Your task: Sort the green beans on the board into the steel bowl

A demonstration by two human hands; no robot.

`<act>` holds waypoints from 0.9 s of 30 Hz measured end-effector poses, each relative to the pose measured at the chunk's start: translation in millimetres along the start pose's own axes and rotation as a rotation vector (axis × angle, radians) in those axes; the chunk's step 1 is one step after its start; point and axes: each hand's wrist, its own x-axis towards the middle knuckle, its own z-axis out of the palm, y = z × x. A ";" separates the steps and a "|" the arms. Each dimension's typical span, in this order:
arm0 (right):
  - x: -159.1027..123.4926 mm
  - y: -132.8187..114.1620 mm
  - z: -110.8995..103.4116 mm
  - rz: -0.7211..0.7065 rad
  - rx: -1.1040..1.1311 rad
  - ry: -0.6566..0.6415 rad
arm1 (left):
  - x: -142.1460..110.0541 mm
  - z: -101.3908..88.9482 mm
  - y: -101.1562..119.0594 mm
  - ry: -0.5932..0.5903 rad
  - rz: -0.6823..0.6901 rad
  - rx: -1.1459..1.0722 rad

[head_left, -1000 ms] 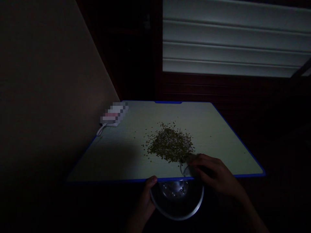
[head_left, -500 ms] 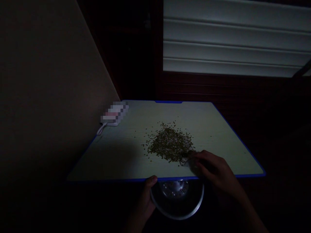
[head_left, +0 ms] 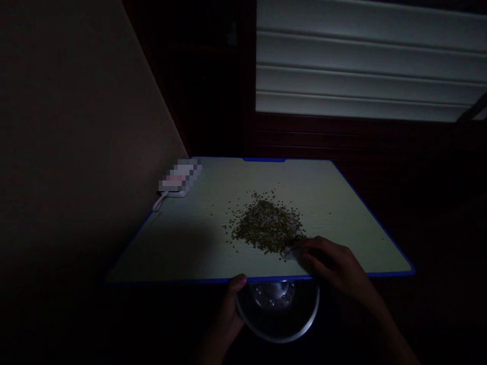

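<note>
A loose heap of small dark seeds or beans lies on the pale blue-edged board. My right hand is at the heap's near right edge, fingers pinched together. Between its fingertips and the heap there is a small pale, shiny shape, too dark to name. My left hand grips the side of a shiny metal bowl, its thumb against the board's front edge. The bowl sits just below that edge, partly hidden by it, with several dark bits inside.
A white device with a strap lies at the board's back left corner, its face blurred out. A plain wall panel rises on the left. Behind the board are dark wood and a pale slatted panel. The room is dim.
My right hand's fingertips have shifted slightly at the heap's near edge, and a few seeds there lie differently. My left hand and the bowl have hardly moved.
</note>
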 end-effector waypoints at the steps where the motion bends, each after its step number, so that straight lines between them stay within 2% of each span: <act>1: 0.0 0.3 0.2 -0.005 0.004 0.001 | 0.3 -0.1 0.0 -0.007 -0.001 0.000; 11: -0.7 -2.9 -0.9 -0.054 0.042 -0.025 | -4.5 3.9 2.6 -0.022 -0.001 -0.076; 27: 0.9 -8.2 -4.9 -0.125 0.080 -0.093 | -5.0 6.0 3.6 -0.030 -0.031 0.005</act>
